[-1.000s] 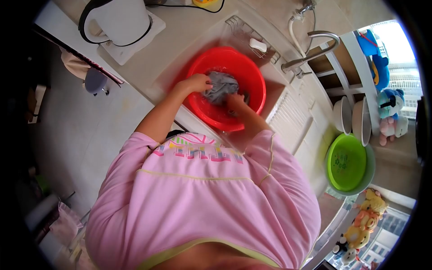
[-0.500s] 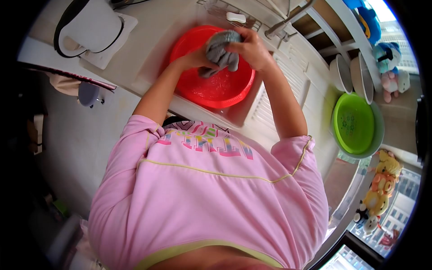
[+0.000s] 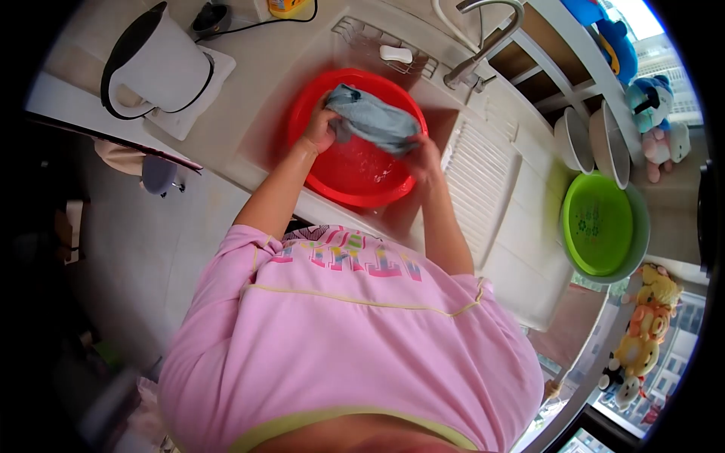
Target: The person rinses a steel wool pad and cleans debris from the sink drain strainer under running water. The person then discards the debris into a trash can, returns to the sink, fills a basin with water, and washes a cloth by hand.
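A wet grey-blue cloth (image 3: 374,119) is stretched between my two hands over a red basin (image 3: 355,192). My left hand (image 3: 321,127) grips its left end near the basin's left side. At the basin's right rim my right hand (image 3: 423,157), a little blurred, holds the other end. Some water with bubbles shows in the bottom of the basin, which sits in the sink (image 3: 264,136).
Behind the basin, a wire rack (image 3: 355,34) holds white soap (image 3: 396,53), beside a faucet (image 3: 468,64). A ridged drainboard (image 3: 479,174) lies right, with green basin (image 3: 598,226) beyond. A white kettle (image 3: 162,64) stands left.
The cloth was down in the basin, then lifted bunched between both hands. Now it is spread out lengthwise, and my right hand has moved lower and toward the basin's right rim.
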Motion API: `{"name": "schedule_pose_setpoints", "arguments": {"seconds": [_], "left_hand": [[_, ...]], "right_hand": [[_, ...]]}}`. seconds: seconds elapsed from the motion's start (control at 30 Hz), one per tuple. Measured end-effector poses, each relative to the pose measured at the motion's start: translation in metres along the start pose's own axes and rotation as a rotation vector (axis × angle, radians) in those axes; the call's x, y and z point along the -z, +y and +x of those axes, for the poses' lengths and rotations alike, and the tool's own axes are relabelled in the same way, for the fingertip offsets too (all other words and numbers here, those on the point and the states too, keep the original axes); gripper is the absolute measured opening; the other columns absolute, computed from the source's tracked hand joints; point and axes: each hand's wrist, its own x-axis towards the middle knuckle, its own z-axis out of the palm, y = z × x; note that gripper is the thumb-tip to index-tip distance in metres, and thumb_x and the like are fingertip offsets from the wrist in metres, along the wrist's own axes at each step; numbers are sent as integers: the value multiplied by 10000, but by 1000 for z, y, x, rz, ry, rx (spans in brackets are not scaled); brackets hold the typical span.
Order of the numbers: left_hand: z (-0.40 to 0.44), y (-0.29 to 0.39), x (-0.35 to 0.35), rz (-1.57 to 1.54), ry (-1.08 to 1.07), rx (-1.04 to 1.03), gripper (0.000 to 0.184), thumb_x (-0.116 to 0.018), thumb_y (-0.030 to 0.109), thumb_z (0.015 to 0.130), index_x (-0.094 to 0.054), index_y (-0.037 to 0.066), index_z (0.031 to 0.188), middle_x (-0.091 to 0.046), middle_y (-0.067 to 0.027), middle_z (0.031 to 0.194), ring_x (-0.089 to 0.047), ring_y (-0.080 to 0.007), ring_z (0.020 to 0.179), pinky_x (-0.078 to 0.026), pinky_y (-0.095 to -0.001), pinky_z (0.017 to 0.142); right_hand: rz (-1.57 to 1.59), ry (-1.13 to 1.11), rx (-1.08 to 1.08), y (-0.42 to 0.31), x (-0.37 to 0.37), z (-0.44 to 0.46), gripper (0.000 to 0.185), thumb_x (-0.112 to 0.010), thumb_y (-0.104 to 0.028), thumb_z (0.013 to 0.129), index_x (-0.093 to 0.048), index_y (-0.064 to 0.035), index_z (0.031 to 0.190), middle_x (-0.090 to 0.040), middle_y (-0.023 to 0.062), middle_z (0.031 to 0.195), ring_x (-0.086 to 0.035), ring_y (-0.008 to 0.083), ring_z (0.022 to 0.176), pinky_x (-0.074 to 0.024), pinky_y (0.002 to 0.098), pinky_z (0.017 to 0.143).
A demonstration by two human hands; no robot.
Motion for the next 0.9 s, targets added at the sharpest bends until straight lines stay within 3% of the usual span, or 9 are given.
{"name": "schedule_pose_setpoints", "arguments": {"seconds": [0.1, 0.13, 0.17, 0.27, 0.37, 0.47, 0.63, 0.73, 0.9], "left_hand": [[-16, 9, -29, -126, -24, 104, 502, -414, 63, 647, -452, 28, 1146, -501, -136, 1145, -482, -259, 1062, -382, -355, 924], [-19, 12, -36, -176, -56, 139, 504, -406, 77, 651, -447, 13, 1150, -489, -154, 1167, -474, -268, 1080, -375, -360, 936], [-16, 7, -27, -176, -87, 212, 504, -402, 119, 673, -435, -17, 1157, -453, -195, 1205, -445, -287, 1120, -356, -368, 958], [-23, 11, -40, -274, -113, 267, 493, -417, 153, 694, -435, -23, 1154, -466, -193, 1188, -449, -287, 1114, -347, -362, 963], [-15, 19, -41, -239, -72, 170, 477, -424, 236, 739, -455, -32, 1132, -492, -169, 1156, -469, -274, 1078, -336, -361, 961], [-6, 27, -15, -156, 175, 140, 465, -405, 293, 790, -462, -1, 1147, -509, -100, 1138, -448, -243, 1093, -334, -346, 945], [-12, 30, 17, 68, -224, 307, 493, -495, 353, 797, -410, 99, 1211, -455, -53, 1203, -372, -214, 1166, -307, -380, 971], [-14, 23, -18, -125, -294, 71, 560, -541, 453, 776, -401, 128, 1211, -448, -46, 1204, -392, -207, 1145, -316, -393, 967], [7, 12, -26, -186, 88, 147, 533, -520, 528, 768, -492, 119, 1108, -519, -43, 1113, -485, -199, 1045, -382, -376, 914]], "right_hand": [[-40, 87, -360, 42, -8, 0, 756, -519, -492, 743, -197, -148, 1333, -189, 218, 1342, -263, 426, 1189, -200, 648, 907], [124, -74, -454, 45, -19, 0, 910, -459, -636, 724, -40, -150, 1370, 13, 185, 1407, -113, 445, 1254, -118, 664, 924], [194, -306, -488, 49, -23, 7, 944, -421, -699, 699, -51, -146, 1368, -5, 173, 1408, -109, 436, 1258, -89, 678, 915], [651, -353, -273, 73, -44, 39, 592, -422, -550, 807, -434, -112, 1205, -421, 112, 1258, -371, 264, 1182, -256, 476, 995], [882, -572, -360, 55, -66, 27, 395, -433, -406, 855, -540, -91, 1068, -550, 83, 1110, -483, 222, 1074, -343, 382, 962], [483, -223, -268, 45, -70, 42, 339, -433, -286, 852, -531, -36, 1059, -551, 114, 1097, -511, 261, 1033, -376, 410, 931], [592, -158, -300, 11, -98, 24, 311, -416, -177, 824, -534, 28, 1026, -561, 163, 1066, -524, 307, 1010, -381, 447, 926], [562, -146, -301, 13, -99, 26, 269, -476, -162, 797, -541, 10, 993, -583, 140, 994, -557, 299, 912, -405, 424, 900], [-31, 57, 469, 17, -105, 14, 107, -551, -54, 710, -550, -10, 808, -554, 54, 772, -510, 186, 678, -437, 332, 695]]}}
